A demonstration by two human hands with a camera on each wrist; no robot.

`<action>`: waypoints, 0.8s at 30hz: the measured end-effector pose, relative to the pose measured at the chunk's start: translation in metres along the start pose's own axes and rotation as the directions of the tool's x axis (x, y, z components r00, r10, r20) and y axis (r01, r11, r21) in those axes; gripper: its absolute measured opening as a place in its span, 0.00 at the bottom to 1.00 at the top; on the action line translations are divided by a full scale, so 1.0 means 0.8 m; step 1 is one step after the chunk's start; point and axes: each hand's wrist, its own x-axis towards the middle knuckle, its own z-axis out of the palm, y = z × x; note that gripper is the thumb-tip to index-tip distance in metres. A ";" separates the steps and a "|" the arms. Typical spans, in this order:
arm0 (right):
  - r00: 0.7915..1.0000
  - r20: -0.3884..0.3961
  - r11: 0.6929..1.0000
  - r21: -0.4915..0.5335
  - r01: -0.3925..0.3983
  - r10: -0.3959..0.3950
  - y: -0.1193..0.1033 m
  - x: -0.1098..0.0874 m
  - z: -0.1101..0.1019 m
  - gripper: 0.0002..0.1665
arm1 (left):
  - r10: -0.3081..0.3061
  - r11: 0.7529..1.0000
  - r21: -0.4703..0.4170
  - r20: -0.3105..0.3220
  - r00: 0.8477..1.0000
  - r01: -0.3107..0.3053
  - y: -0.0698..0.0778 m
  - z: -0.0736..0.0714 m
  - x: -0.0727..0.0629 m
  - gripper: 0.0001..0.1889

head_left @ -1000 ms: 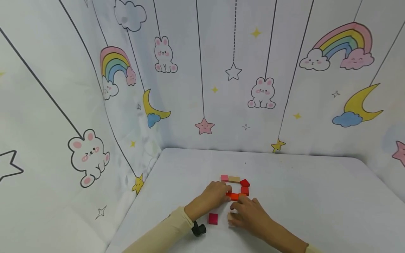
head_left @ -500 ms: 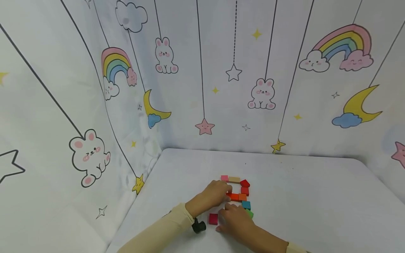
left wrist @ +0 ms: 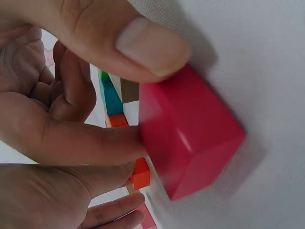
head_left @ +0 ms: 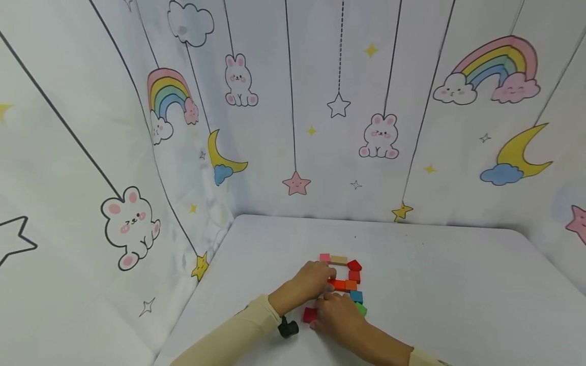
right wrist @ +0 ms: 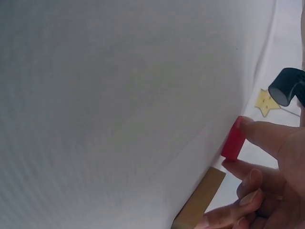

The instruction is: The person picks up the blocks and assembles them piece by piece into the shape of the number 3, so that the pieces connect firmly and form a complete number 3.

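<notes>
My right hand pinches a crimson block between thumb and forefinger, just above or on the white cloth. Its other fingers reach a plain wooden block, which the hand hides in the head view. Across the row, my left hand rests at the end of an orange-red block, its thumb touching or very near it. In the left wrist view, the left fingers lie fairly straight beside a pink block. A teal block and a green block sit right of the right hand.
Farther back lie a pink block, a wooden block, a red pentagonal block and a red square block. An orange block adjoins the orange-red one. A black wrist camera hangs below the left sleeve.
My right hand has moved left, uncovering the teal and green blocks, and has taken hold of the crimson block, which has turned slightly. The left hand stays nearly still.
</notes>
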 end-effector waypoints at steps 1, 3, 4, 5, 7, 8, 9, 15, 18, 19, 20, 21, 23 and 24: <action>1.000 -0.001 1.000 0.001 0.000 0.000 0.002 0.000 0.000 0.26 | 0.000 1.000 0.002 -0.002 1.000 0.000 0.000 0.000 0.001 0.10; 1.000 -0.007 1.000 0.020 -0.001 0.002 0.005 -0.001 -0.001 0.25 | 0.002 1.000 0.008 -0.004 1.000 -0.002 0.000 0.000 0.001 0.10; 1.000 -0.013 0.999 0.034 0.000 0.000 0.007 -0.002 -0.002 0.25 | 0.001 1.000 0.010 -0.001 1.000 -0.001 0.000 0.000 0.002 0.10; 1.000 -0.018 0.999 0.045 0.000 0.001 0.008 -0.002 -0.002 0.24 | 0.001 1.000 0.011 0.001 1.000 -0.001 0.000 0.001 0.002 0.09; 1.000 -0.027 0.998 0.070 -0.002 0.003 0.012 -0.004 -0.004 0.24 | 0.000 1.000 0.015 0.003 1.000 0.000 0.000 0.002 0.003 0.09; 1.000 -0.029 0.997 0.082 -0.006 0.008 0.013 -0.004 -0.004 0.24 | 0.000 1.000 0.018 0.005 1.000 0.000 0.000 0.002 0.003 0.09; 0.999 -0.032 0.996 0.090 -0.009 0.012 0.015 -0.005 -0.004 0.24 | -0.001 1.000 0.020 0.007 1.000 0.001 0.001 0.003 0.003 0.09; 0.999 -0.031 0.994 0.108 -0.025 0.028 0.023 -0.004 -0.003 0.23 | -0.003 1.000 0.031 0.004 1.000 0.003 0.001 0.003 0.003 0.09; 0.999 -0.036 0.994 0.111 -0.021 0.025 0.028 -0.005 -0.002 0.22 | -0.002 1.000 0.023 0.004 1.000 0.002 0.001 0.002 0.003 0.09; 0.999 -0.040 0.993 0.113 -0.017 0.022 0.029 -0.005 -0.002 0.22 | -0.001 1.000 0.020 0.004 1.000 0.001 0.001 0.002 0.004 0.10; 0.999 -0.042 0.993 0.115 -0.014 0.019 0.031 -0.006 -0.002 0.21 | 0.000 1.000 0.018 0.003 1.000 0.000 0.001 0.002 0.004 0.10; 0.999 -0.043 0.993 0.117 -0.014 0.019 0.032 -0.006 -0.002 0.21 | 0.000 1.000 0.014 0.002 1.000 0.000 0.001 0.002 0.004 0.10; 0.999 -0.042 0.992 0.122 -0.014 0.019 0.034 -0.007 -0.002 0.21 | -0.001 1.000 0.005 0.005 1.000 0.001 0.000 0.002 0.004 0.10; 0.999 -0.042 0.992 0.123 -0.014 0.019 0.034 -0.007 -0.002 0.21 | -0.001 1.000 0.002 0.004 1.000 0.001 0.000 0.003 0.005 0.10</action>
